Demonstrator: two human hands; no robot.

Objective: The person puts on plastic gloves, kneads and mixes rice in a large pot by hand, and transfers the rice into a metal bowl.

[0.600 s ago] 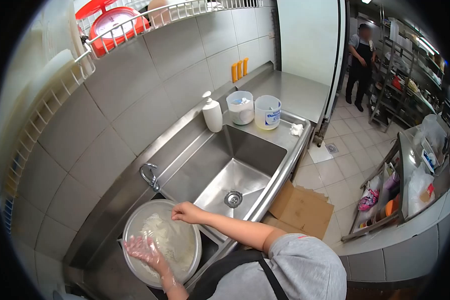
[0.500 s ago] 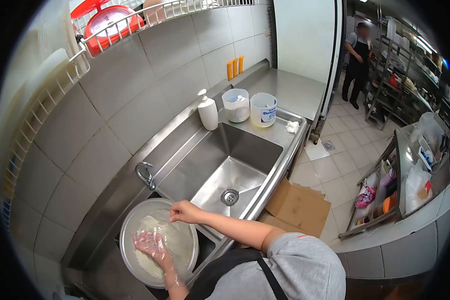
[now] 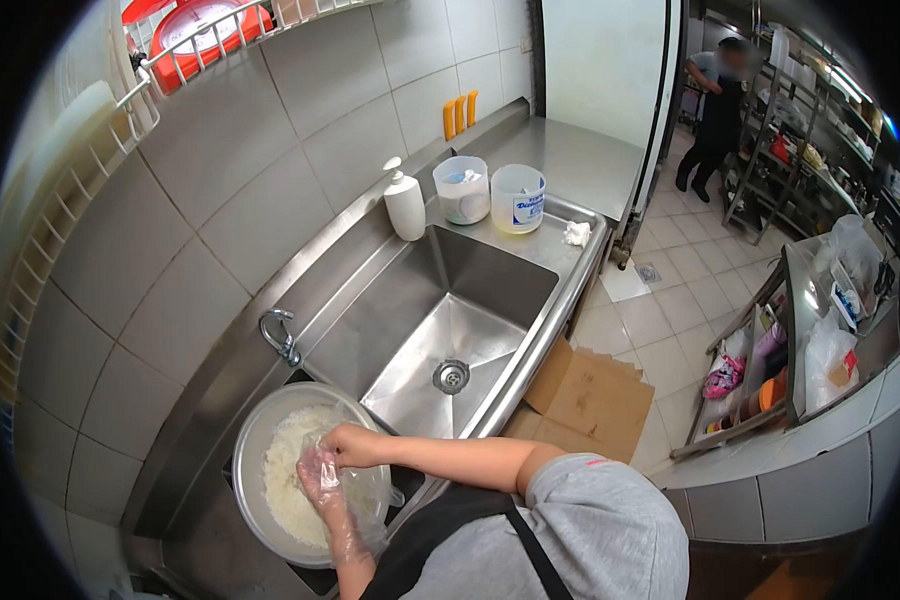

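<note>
My left hand [image 3: 320,480], in a clear plastic glove, is over a large round bowl [image 3: 247,500] of white grains that look like rice [image 3: 288,470]. Its fingers are drawn together against my right hand, and what lies between them is hidden. My right hand [image 3: 352,447] is bare and closed, its fingertips meeting the gloved hand above the bowl's right side. Thin clear plastic [image 3: 363,490] shows around the two hands; my right fingers seem to pinch it. The bowl stands at the near left end of the steel sink unit.
Right of the bowl is a steel sink basin [image 3: 410,330] with a faucet [image 3: 280,337] behind. A pump bottle [image 3: 404,203] and two plastic tubs [image 3: 518,200] stand beyond. Cardboard [image 3: 590,400] covers some floor. Another person [image 3: 715,120] stands by a far rack.
My right hand has moved down and left to meet my left hand. My gloved left hand has lifted from the grains and drawn its spread fingers together. The view has shifted slightly.
</note>
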